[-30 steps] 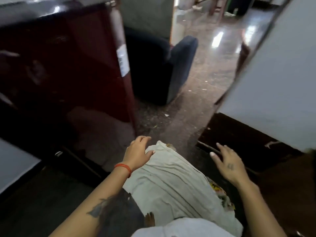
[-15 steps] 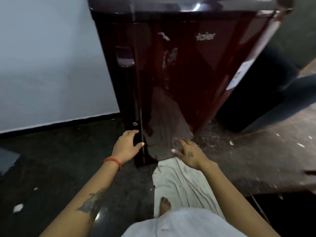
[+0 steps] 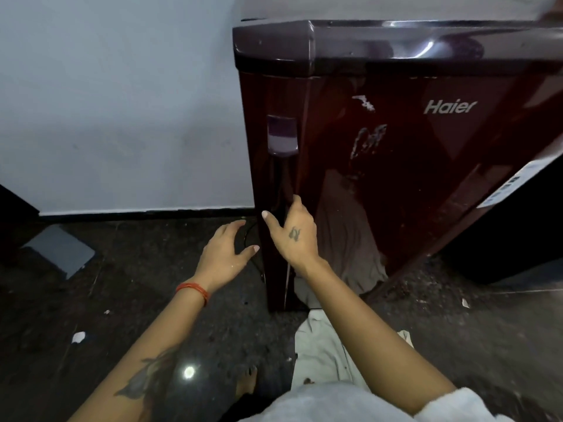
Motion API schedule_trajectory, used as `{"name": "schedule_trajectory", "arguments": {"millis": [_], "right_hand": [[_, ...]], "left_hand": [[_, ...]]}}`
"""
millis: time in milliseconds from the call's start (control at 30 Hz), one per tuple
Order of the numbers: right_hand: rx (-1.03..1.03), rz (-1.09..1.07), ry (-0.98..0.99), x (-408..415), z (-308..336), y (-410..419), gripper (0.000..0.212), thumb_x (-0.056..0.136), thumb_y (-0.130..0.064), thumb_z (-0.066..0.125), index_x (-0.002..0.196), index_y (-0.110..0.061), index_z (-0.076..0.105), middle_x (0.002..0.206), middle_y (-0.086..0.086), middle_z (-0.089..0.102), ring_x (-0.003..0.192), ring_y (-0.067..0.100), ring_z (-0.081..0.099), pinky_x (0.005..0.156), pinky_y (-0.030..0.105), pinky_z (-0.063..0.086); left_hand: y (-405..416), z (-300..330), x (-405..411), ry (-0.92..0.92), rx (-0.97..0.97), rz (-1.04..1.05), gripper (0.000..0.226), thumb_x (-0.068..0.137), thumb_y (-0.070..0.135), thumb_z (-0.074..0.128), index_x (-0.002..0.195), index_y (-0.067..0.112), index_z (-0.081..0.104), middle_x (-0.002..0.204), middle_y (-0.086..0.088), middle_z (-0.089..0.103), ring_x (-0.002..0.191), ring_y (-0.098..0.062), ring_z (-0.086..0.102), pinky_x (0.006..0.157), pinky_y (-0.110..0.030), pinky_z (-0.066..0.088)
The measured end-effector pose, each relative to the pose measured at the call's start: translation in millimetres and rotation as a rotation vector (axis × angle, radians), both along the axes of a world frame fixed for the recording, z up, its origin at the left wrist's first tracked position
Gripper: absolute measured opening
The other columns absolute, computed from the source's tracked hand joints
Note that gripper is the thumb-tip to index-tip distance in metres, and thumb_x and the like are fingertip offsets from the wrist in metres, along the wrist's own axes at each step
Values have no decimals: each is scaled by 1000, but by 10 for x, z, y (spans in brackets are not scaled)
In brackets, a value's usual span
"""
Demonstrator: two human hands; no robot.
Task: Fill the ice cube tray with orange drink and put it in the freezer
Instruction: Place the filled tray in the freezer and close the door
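Fridge door shut, right hand on its edge

Fridge, dark red, "Haier" badge on the door, stands on the dark floor against a pale wall. Ice cube tray not in view. Right hand: fingers curled round the door's left edge below the handle recess, so that grip is closed on the door edge. Left hand hovers just beside it, fingers relaxed, holding nothing. Red thread band on left wrist.
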State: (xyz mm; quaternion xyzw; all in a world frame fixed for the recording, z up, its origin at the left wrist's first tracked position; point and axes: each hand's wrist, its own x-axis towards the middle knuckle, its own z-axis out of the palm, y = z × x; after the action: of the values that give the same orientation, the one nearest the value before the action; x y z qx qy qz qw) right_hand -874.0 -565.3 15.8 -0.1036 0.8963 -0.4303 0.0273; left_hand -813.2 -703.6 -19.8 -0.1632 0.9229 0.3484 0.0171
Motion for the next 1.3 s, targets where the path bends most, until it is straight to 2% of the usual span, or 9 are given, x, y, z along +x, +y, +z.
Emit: {"name": "schedule_trajectory", "arguments": {"millis": [100,267,500,733,833,967,1067,1167,1300], "right_hand": [[-44,-113,33,42,-88,-98,61,89,-37,58,134,-2,36,111,18,63,103,31,61,82,34,48],[-40,-211,17,91,-133,-181,59,89,-36,58,132,-5,36,104,17,65,97,30,63,76,36,51],[-36,-312,-4,169,-64,-258,52,88,-33,61,127,-6,40,101,15,66,91,28,65,76,39,54],[-28,-414,10,502,-101,-178,39,84,-33,59,115,-13,45,97,4,67,87,21,65,75,41,55],[-41,-476,38,763,-173,-59,30,83,-31,59,104,-16,44,89,-1,64,79,17,63,68,35,52],[-62,-562,82,1127,-209,139,23,85,-25,59,95,-21,38,73,-12,52,68,10,54,57,21,37],[-90,-607,111,1405,-246,335,23,86,-21,59,101,-16,43,80,-11,54,73,11,56,59,18,42],[-133,-642,125,1681,-280,580,32,84,-18,58,112,-13,45,96,-2,59,88,18,60,73,32,51],[-155,-686,88,2053,-278,986,49,83,-22,62,126,-14,40,116,5,59,103,19,59,86,38,52]], "left_hand": [[-86,13,-127,35,33,-35,72,84,39,66,145,22,31,144,-5,42,125,-24,49,102,-45,43],[-214,82,-354,97,120,-116,78,84,37,67,147,23,23,144,-2,42,120,-20,52,93,-32,44],[-205,81,-614,203,317,-227,76,88,35,62,149,23,18,149,-4,36,118,-23,53,94,-35,47],[-207,12,-517,296,309,-280,78,83,49,63,145,17,26,146,-2,39,133,-18,40,107,-41,39],[-163,-33,-355,290,334,-309,93,71,69,61,144,24,27,145,-1,41,132,-17,43,106,-44,41],[45,-52,27,314,394,-370,79,69,65,67,133,29,37,137,4,49,121,-11,49,100,-36,45],[273,-26,333,341,428,-355,79,66,55,74,130,25,38,131,4,50,115,-7,49,93,-23,41],[517,-29,614,366,434,-381,74,62,52,76,121,27,38,126,3,53,112,-10,53,89,-18,42],[871,-58,1003,368,381,-423,77,64,56,76,122,21,40,123,2,55,110,-10,54,91,-25,47]]}}
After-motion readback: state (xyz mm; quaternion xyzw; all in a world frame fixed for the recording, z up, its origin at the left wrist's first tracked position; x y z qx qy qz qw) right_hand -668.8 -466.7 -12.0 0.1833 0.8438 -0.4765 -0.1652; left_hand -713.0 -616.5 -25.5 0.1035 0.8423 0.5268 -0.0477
